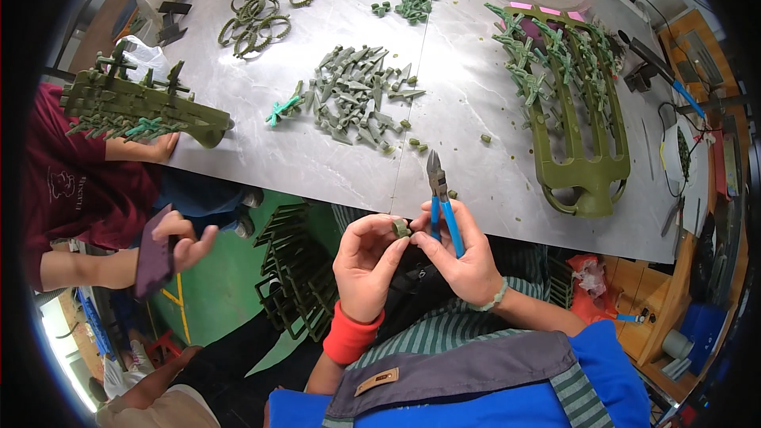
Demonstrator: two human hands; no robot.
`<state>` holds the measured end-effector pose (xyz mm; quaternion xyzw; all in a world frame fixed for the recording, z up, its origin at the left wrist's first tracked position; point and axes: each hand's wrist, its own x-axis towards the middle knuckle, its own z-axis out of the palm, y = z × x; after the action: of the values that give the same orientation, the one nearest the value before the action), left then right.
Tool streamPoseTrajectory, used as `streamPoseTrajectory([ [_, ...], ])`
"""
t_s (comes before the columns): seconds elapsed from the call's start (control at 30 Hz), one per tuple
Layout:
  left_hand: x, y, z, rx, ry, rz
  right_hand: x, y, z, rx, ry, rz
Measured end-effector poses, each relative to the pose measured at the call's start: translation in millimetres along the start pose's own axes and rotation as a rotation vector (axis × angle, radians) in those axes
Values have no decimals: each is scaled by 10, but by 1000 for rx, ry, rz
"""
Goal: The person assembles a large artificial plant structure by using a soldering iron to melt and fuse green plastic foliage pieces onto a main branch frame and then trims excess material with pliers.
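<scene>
Both hands work just off the near edge of the grey table [333, 166]. The left hand [366, 265] pinches a small green plastic piece [402, 228] at its fingertips; the right hand [460, 257] touches the same piece while its fingers are closed around blue-handled cutters [441, 198], blades pointing up toward the table and closed, as far as can be seen. A heap of green plastic parts [361, 95] lies mid-table, and a green plastic frame [575, 111] sits toward the right edge. Risk noted — the piece is held over open floor, so a slip would drop it out of reach; the cutter tips sit close to the fingertips — a careless squeeze could nip skin.
</scene>
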<state>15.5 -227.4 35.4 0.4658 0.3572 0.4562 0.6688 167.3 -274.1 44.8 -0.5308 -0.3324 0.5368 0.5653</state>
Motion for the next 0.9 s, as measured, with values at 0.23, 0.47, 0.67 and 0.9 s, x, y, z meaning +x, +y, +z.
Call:
streamPoseTrajectory([
  [0.23,13,86,31,346,54,139,16,10,-62,-7,23,16],
  [0.47,-14,61,45,483,122,231,-24,21,-61,4,-13,51],
  [0.67,-5,89,25,564,153,274,0,-39,-31,-18,-31,52],
  [0.9,43,170,-23,208,161,70,28,-37,-66,-43,-4,38],
])
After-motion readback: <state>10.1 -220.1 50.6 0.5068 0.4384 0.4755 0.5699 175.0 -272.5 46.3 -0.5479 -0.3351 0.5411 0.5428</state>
